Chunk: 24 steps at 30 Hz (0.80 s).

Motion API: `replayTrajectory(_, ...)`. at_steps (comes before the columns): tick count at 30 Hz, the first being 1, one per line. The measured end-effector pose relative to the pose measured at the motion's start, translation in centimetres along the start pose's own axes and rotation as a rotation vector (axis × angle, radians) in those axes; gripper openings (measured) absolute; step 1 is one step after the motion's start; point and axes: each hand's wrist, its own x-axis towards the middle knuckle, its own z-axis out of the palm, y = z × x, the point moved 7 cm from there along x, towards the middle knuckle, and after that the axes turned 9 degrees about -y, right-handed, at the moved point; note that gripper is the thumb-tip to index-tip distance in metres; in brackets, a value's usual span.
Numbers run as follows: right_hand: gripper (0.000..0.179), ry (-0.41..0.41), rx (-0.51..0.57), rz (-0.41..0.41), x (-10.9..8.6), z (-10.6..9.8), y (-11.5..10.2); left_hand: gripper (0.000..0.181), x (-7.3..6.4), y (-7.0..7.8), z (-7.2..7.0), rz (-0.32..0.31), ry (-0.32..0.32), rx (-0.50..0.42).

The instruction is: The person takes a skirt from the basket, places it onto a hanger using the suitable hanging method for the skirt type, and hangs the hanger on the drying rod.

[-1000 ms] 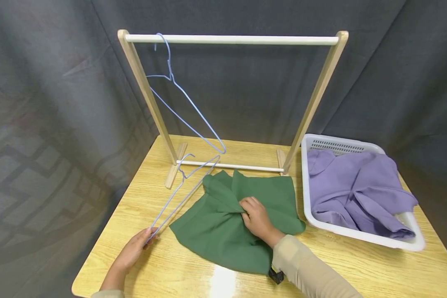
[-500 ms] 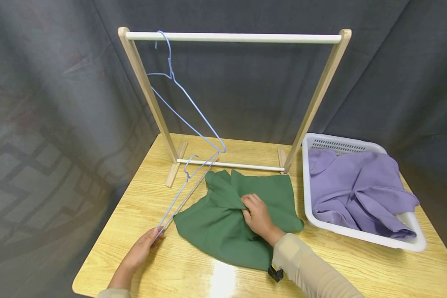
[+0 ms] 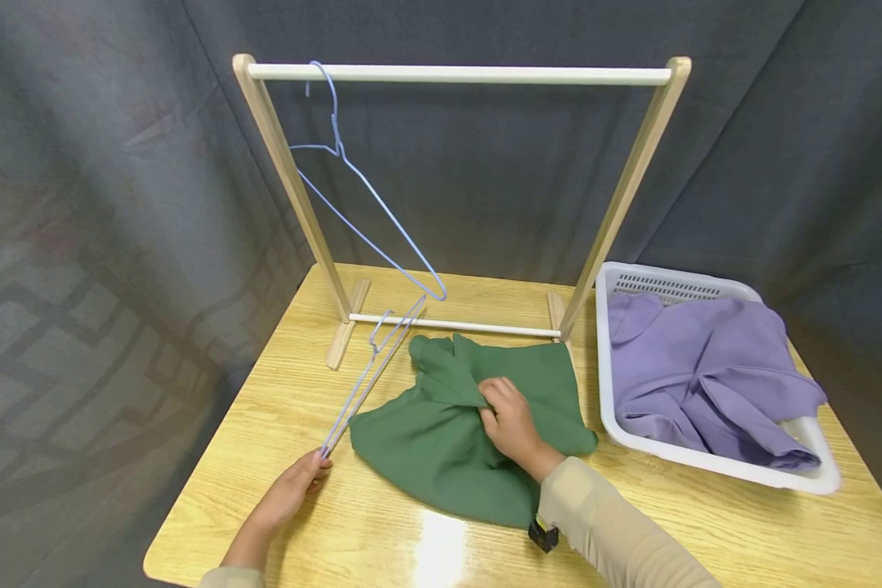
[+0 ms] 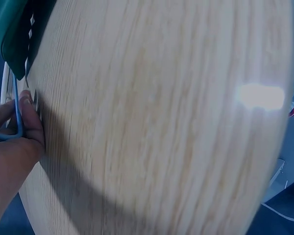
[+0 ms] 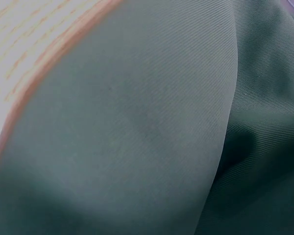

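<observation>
My left hand (image 3: 294, 488) grips one end of a light blue wire hanger (image 3: 358, 390), which slants away toward the rack, its hook toward the rack's foot. In the left wrist view, the fingers (image 4: 30, 115) pinch the hanger's bent corner (image 4: 14, 133) close over the wood. A green garment (image 3: 441, 465) lies rumpled on the table, its left edge beside the hanger. My right hand (image 3: 510, 420) pinches a raised fold of it near the middle. In the right wrist view, the green cloth (image 5: 147, 122) fills most of the picture and the fingers are hidden.
A wooden rack with a white top bar (image 3: 470, 74) stands at the table's back. Another blue hanger (image 3: 389, 214) hangs at its left end. On the right sits a white basket (image 3: 713, 465) with a purple garment (image 3: 706, 367). Dark curtains surround the wooden table (image 3: 213, 506).
The left hand has moved right and slightly forward with the hanger, turning it to look narrower beside the green garment. The right hand keeps its grip on the fold, nearly still.
</observation>
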Motion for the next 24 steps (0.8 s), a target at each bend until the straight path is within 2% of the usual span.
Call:
replayTrajectory(8, 0.018, 0.049, 0.028, 0.007, 0.2, -0.7, 0.0, 0.057, -0.1, 0.2, 0.4, 0.004, -0.023, 0.012)
replayTrajectory(16, 0.018, 0.102, 0.052, -0.007, 0.8, -1.3, -0.4, 0.051, 0.2, 0.4, 0.6, 0.006, -0.023, -0.005)
replayTrajectory(21, 0.018, 0.124, 0.06, -0.014, 1.1, -1.4, -0.6, 0.051, 0.1, 0.8, 1.1, 0.011, -0.063, -0.003)
replayTrajectory(24, 0.019, 0.134, 0.063, 0.003, 1.4, -1.6, -0.6, 0.052, 0.1, 0.9, 1.6, 0.021, -0.113, -0.021)
